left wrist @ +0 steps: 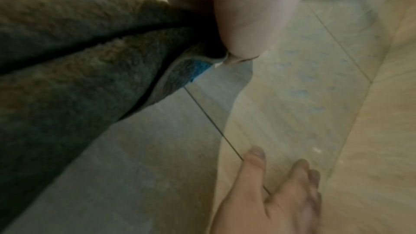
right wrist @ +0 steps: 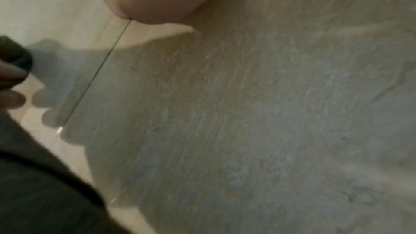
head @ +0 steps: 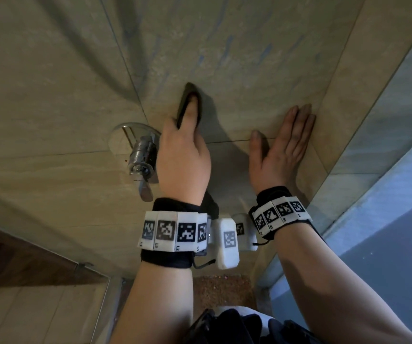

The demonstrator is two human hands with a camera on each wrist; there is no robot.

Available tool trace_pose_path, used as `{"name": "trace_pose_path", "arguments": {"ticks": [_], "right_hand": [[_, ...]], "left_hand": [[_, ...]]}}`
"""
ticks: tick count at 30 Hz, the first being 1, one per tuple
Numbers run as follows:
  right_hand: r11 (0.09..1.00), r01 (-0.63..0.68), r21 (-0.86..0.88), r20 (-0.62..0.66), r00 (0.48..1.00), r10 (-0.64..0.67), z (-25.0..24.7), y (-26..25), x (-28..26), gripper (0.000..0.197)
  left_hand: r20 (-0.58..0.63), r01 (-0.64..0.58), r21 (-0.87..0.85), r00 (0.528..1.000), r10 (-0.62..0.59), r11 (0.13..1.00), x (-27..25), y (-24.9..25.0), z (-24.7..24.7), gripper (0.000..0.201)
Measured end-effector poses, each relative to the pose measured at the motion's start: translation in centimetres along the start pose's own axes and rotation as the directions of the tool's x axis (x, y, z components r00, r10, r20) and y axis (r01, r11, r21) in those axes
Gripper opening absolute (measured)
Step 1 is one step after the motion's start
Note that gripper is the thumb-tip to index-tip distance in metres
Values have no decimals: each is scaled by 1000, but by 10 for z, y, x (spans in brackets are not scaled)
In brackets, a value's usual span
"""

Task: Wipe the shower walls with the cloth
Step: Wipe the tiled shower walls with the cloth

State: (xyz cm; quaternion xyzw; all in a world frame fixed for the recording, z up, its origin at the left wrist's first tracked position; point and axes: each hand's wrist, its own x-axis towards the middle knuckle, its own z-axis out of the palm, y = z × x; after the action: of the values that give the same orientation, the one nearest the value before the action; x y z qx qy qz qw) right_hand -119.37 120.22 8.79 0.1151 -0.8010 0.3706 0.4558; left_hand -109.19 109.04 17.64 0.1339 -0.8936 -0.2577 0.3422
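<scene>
A dark folded cloth point(head: 190, 100) with a blue edge is held against the beige tiled shower wall point(head: 237, 58). My left hand point(head: 184, 145) grips the cloth, its thumb lying over the fabric. The left wrist view shows the cloth point(left wrist: 78, 70) large at the left, pinched under the thumb. My right hand point(head: 285, 145) lies flat on the wall to the right of the cloth, fingers straight and together, holding nothing. That hand point(left wrist: 276, 197) also shows low in the left wrist view. In the right wrist view the cloth point(right wrist: 15, 54) sits at the left edge.
A chrome shower valve with a lever handle point(head: 140, 157) sticks out of the wall just left of my left hand. A side wall and a blue-grey glass panel point(head: 398, 194) close in on the right. Speckled floor point(head: 222, 291) shows below.
</scene>
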Motion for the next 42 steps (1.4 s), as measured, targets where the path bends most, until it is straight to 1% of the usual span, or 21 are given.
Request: {"name": "trace_pose_path", "arguments": {"ticks": [2,5,7,9,11,13,16,18,21,23,26,28,29,33,34,36,39,40,42], "right_hand": [[1000,5,-4,-18,1000,-5,1,-1,0,69],[1000,3,-4,-41,999,-3,2,-2,1,69],[1000,1,-1,-43,999,-1,2,-2,1,68],[1000,1,2,-43,999,-1,2,-2,1,68],[1000,2,0,-39,999,-2,1,-2,1,69],[1000,-12,-6,-13,1000,12,1,-2,0,70],[1000,-19,-7,-1,1000,19,0,-2,-1,70],[1000,-15,-6,-7,1000,15,0,-2,0,69],[1000,-14,-11,-29,999,13,1,-2,1,69],[1000,-15,-12,-29,999,15,1,-3,0,70],[1000,-18,-2,-15,1000,18,1,-4,0,70],[1000,-23,0,-25,999,23,2,-3,0,70],[1000,-24,0,-29,999,24,2,-3,0,69],[1000,-11,-16,-33,999,11,2,-2,0,69],[1000,-12,-18,-29,1000,11,2,-2,-1,69],[1000,-17,-16,-21,1000,17,2,-2,-1,69],[1000,-12,-15,-41,999,11,3,-3,0,68],[1000,-8,-15,-46,999,7,3,-3,0,68],[1000,-9,-12,-52,999,8,3,-3,0,67]], "left_hand": [[-23,81,-3,996,-81,997,0,-7,-4,57],[-32,153,-18,988,-154,988,-2,-11,-3,59],[-23,173,-33,985,-173,984,-5,-9,3,59],[-15,161,-70,987,-162,985,-6,-8,7,59],[-17,164,-57,986,-165,985,-6,-11,5,58],[-36,206,-50,978,-208,977,-5,-17,-1,59],[-61,284,-111,955,-292,952,0,-17,-5,62],[-41,272,-137,959,-280,953,2,-11,-4,63],[34,168,-101,986,-165,981,-1,-2,1,61],[34,140,-82,990,-137,987,-1,-3,0,59],[-74,183,-140,978,-195,973,5,-12,-6,60],[-111,203,-173,968,-224,964,8,-13,-8,61],[-100,199,-180,970,-219,963,9,-10,-7,61],[23,164,-191,986,-162,968,2,1,-1,62],[22,161,-177,987,-160,971,2,0,-1,61],[-28,165,-155,985,-171,974,4,-7,-6,60],[-92,190,-175,974,-208,966,10,-12,-14,61],[-86,187,-168,975,-204,968,11,-10,-14,61],[-30,149,-134,988,-154,980,7,-3,-10,62]]}}
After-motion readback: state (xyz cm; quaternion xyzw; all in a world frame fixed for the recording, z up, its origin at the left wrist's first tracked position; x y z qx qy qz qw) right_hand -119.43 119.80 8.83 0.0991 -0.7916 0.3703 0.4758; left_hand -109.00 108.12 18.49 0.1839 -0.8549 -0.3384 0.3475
